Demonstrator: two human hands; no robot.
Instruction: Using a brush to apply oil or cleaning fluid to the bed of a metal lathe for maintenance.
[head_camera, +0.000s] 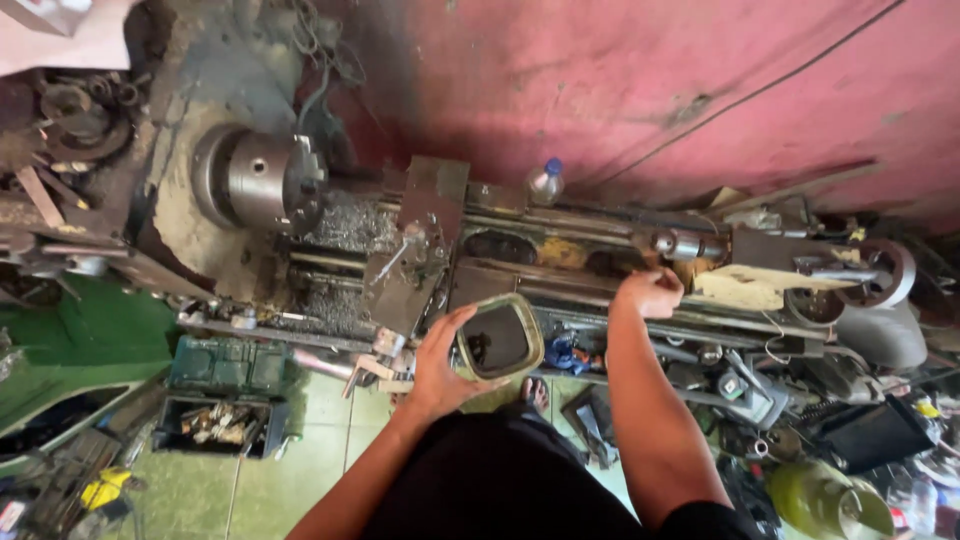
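Pink-red wall behind, cluttered workshop, green tiled floor (300, 470) below. Landmark: metal lathe (520, 260) running across the middle.

At the lathe's left end: headstock with a round steel chuck (262, 182), jaws facing right toward the bed. Metal swarf (350, 225) lies piled just right of the chuck, on the bed, likely where cuttings drop. Below the lathe's left part, on the floor, an open green toolbox (225, 400) with small metal bits inside, near the person's feet, probably for quick reach.

Carriage (415, 250) sits mid-bed, right of the chuck. Clear plastic bottle with blue cap (545, 182) stands upright on the back edge of the lathe, against the wall, out of the working zone.

Left hand (440, 365) is in front of the lathe, below the carriage, fingers curled around the rim of a rounded-rectangular metal frame part (498, 338); grip is on its left edge, opening tilted up toward the camera, so the inside is visible. The part is held off the lathe, not resting on it.

Right hand (650, 292) reaches to the lathe bed right of the carriage, near the tailstock (700, 245); fingers look bent down on the bed. Whether it pinches anything — cannot tell.

Tailstock handwheel (885, 275) at the far right end. Below that end, a heap of tools and scrap, and a yellow-green cylinder (815, 500).
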